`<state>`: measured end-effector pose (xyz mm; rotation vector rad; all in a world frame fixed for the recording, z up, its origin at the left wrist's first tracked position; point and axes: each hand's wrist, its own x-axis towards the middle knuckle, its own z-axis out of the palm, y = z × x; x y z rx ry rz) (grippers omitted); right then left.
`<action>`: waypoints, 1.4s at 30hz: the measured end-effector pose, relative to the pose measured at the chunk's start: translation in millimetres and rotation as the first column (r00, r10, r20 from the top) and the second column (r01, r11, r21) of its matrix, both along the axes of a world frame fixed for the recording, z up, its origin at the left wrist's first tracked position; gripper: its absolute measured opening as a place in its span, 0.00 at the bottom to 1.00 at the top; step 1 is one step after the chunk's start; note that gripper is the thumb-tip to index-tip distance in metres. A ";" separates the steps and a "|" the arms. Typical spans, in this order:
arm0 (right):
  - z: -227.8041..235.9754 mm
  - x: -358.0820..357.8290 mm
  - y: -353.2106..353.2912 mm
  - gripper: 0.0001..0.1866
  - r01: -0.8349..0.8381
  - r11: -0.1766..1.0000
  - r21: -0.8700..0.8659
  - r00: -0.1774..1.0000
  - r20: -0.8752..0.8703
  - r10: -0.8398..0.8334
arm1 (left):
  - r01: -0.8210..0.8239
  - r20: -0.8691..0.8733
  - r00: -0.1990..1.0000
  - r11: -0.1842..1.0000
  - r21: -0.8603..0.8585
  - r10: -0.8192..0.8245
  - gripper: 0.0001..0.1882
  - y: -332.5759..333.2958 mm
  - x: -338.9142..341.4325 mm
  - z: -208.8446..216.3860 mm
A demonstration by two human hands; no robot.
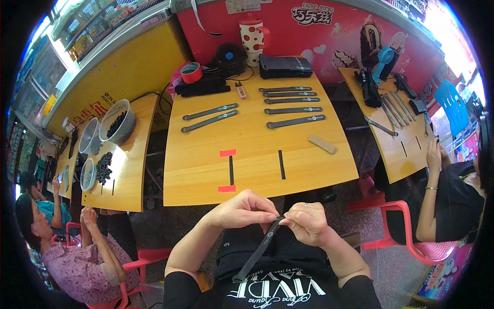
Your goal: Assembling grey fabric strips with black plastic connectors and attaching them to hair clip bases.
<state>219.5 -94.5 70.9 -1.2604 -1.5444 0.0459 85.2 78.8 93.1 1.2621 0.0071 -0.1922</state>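
Over my lap, just off the near edge of the yellow table (206, 198), I hold a dark grey strap (257, 252) with pale print along it. My left hand (244, 210) pinches its upper end between thumb and fingers. Right beside it, my right hand (307, 222) grips the same end, its fingers closed. The rest of the strap hangs slanting down toward my black shirt; the pinched end is mostly covered by my fingertips. Two similar grey straps (210, 121) lie on the table's left half, and several more straps (296, 121) lie in a column at the right.
Black tape strips (281, 165) and red tape pieces (227, 189) mark the tabletop. A ribbed beige piece (322, 144) lies at right. Farther back are thread snips (241, 90), a red tape roll (191, 72), a dark stack (285, 67) and a dotted cup (252, 44). People sit at both sides.
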 end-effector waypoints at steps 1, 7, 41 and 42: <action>0.4 -0.4 0.3 0.08 0.002 1.000 -0.013 1.000 -0.017 -0.002 | -0.003 -0.006 1.000 1.000 -0.024 0.003 0.08 0.0 0.4 -1.6; 1.7 -1.4 -2.6 0.07 -0.001 0.997 -0.080 0.996 -0.090 -0.007 | 0.024 0.039 0.999 0.999 -0.044 -0.022 0.09 0.8 2.1 -9.6; -6.1 -25.9 -1.0 0.08 0.224 0.933 0.281 0.849 0.414 -0.329 | -0.526 0.093 0.850 0.829 0.189 0.518 0.06 -43.1 -19.4 -6.6; -6.0 -29.1 -6.2 0.09 0.164 0.938 0.305 0.812 0.498 -0.304 | -0.516 0.033 0.855 0.840 0.167 0.518 0.06 -42.0 -19.6 -8.1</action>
